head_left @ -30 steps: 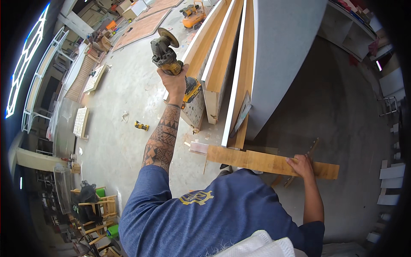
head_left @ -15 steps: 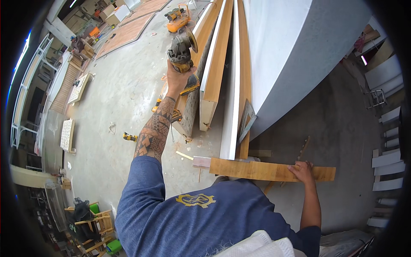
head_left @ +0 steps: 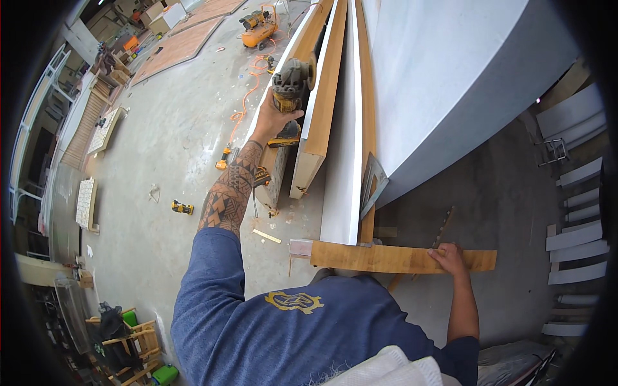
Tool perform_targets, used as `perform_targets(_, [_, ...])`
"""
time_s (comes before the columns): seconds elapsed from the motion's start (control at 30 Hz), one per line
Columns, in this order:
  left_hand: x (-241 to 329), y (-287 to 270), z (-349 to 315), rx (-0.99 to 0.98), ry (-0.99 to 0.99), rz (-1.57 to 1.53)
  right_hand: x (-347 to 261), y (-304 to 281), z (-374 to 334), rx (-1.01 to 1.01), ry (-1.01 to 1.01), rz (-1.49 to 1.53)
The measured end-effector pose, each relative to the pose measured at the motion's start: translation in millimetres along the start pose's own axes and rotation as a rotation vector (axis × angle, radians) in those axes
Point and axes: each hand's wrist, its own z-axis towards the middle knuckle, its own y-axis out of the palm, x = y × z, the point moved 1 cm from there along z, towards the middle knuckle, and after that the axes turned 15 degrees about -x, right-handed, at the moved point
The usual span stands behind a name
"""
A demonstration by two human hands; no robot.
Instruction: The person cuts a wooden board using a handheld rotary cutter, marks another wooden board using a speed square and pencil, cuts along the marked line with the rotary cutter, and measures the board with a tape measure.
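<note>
A cordless angle grinder with a dark body and a round disc is in my left hand, held out over the long wood-edged panels. My fingers are wrapped around its body, and its battery sticks out below the hand. My right hand grips a long flat wooden board near its right part. That board lies crosswise before my chest, by the near end of a white-faced panel. A pale block is at its left end. Whether the disc is spinning cannot be told.
A metal triangular square leans at the large white panel. Yellow-black power tools lie on the floor at left. An orange air compressor with a trailing orange hose stands farther off. White pieces line the right side.
My left hand has brought the grinder a little nearer and to the right, over the panels. My right hand keeps its hold on the board. The whole view has shifted slightly.
</note>
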Motion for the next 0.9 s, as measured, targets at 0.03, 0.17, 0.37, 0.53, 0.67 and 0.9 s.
perform_targets(0.03, [-6.8,-3.9,1.2,-0.054,0.024,-0.089,-3.8,-3.5,1.8,-0.001,-0.009,-0.010])
perform_targets(0.17, [-19.8,-4.9,7.0,-0.144,0.039,-0.092,-10.7,-8.2,3.9,-0.021,0.013,-0.001])
perform_targets(0.37, [0.4,5.7,-6.1,-0.037,0.048,-0.057,-11.1,-3.9,0.3,0.017,-0.014,0.021])
perform_targets(0.53, [53.1,-7.5,-11.9,0.196,0.015,0.047,-7.8,-6.9,4.3,-0.131,0.070,0.067])
perform_targets(0.67, [76.3,-27.3,-21.1,0.282,0.111,-0.061,1.6,-3.4,18.5,0.160,-0.206,-0.076])
perform_targets(0.9, [134.4,-64.9,-124.7,0.455,0.266,-0.127,-15.6,-28.9,40.5,-0.099,-0.119,-0.019])
